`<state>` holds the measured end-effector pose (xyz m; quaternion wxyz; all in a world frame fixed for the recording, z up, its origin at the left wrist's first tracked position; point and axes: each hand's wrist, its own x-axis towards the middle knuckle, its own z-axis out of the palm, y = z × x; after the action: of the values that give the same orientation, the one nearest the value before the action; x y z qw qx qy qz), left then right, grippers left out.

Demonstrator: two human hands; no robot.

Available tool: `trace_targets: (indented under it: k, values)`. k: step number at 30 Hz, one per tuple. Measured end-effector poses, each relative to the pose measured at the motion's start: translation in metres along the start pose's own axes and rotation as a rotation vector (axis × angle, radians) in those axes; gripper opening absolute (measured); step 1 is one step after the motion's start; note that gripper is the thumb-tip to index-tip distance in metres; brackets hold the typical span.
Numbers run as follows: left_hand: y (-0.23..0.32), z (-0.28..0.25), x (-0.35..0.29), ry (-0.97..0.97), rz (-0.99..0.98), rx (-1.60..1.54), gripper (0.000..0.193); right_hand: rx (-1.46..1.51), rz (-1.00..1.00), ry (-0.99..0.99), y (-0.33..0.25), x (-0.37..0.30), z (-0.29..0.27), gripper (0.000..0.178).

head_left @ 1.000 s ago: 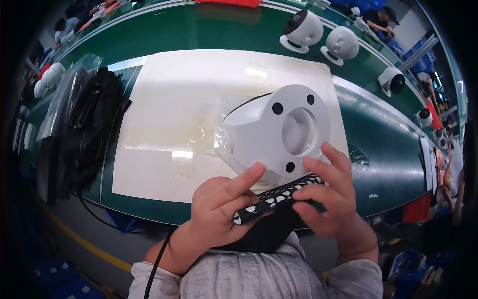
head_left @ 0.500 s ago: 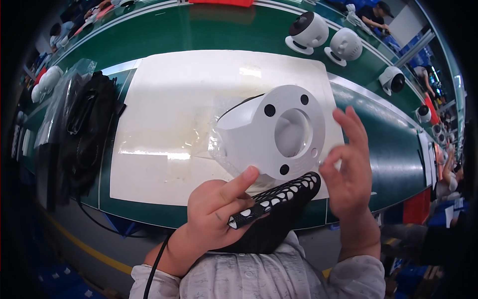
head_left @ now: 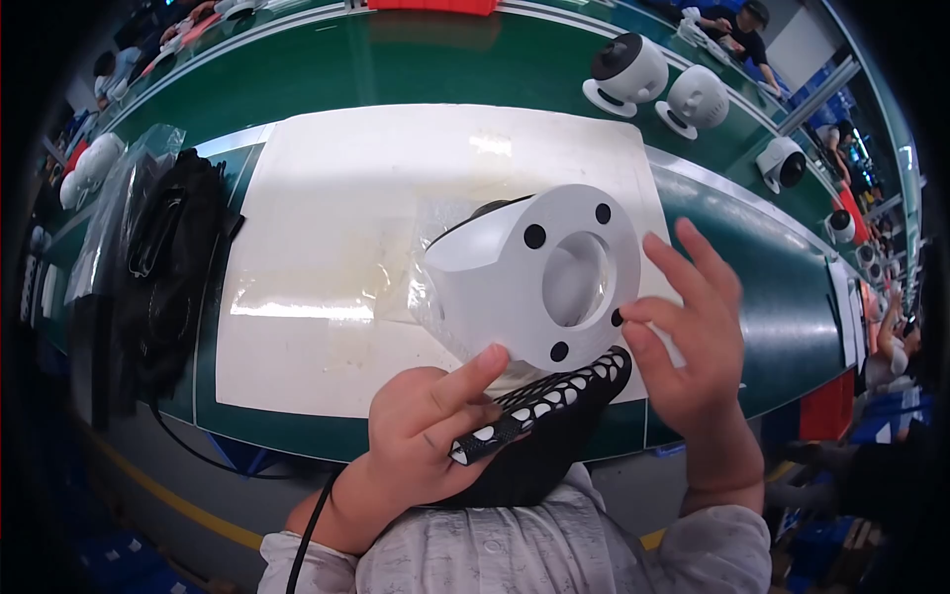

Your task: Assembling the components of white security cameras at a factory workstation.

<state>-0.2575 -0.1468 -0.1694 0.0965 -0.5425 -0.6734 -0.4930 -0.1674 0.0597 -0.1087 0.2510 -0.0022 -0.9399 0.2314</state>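
Note:
A white camera (head_left: 475, 297) lies on its side on the white mat, its round base facing up, with a hole in the middle and round black pads (head_left: 534, 236) set around the ring. My left hand (head_left: 426, 416) grips a black sheet (head_left: 539, 406) of round pads with many holes where the white shows through. Its outstretched finger rests against the camera's lower edge. At the ring's right side, my right hand (head_left: 693, 337) has thumb and forefinger at a small black pad (head_left: 618, 317), which sits over a recess; the other fingers are spread.
Clear plastic (head_left: 435, 223) lies under the camera on the white mat (head_left: 297, 356). Black bags (head_left: 173, 267) are piled at left. More white cameras (head_left: 628, 71) stand along the green belt (head_left: 416, 64). A red bin (head_left: 435, 4) is at the far edge; people (head_left: 737, 35) work further off.
My right hand has moved left and down a little to the ring, where a black pad now shows over the formerly bare recess. The camera has tilted slightly.

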Motion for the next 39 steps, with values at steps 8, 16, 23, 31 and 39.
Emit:
trace_targets:
  k: [8,16,23,31,39]
  values:
    - [-0.007,-0.002,-0.003,-0.023,-0.003,0.028,0.037,-0.100,-0.166,0.035,0.009,0.044,-0.003,0.027]
    - [-0.015,-0.013,-0.009,-0.079,0.048,-0.059,0.028,0.627,0.069,-0.197,0.031,0.097,0.006,0.030]
    - [-0.020,-0.022,-0.019,-0.169,-0.045,-0.115,0.038,-0.103,-0.257,0.401,0.117,0.188,0.118,0.013]
    - [-0.030,-0.026,-0.014,-0.106,-0.025,-0.128,0.021,-0.239,-0.016,0.058,0.195,0.187,0.143,0.018]
    - [-0.044,-0.029,-0.021,-0.115,-0.065,-0.111,0.021,-0.234,0.613,0.185,0.244,0.119,0.089,0.039]
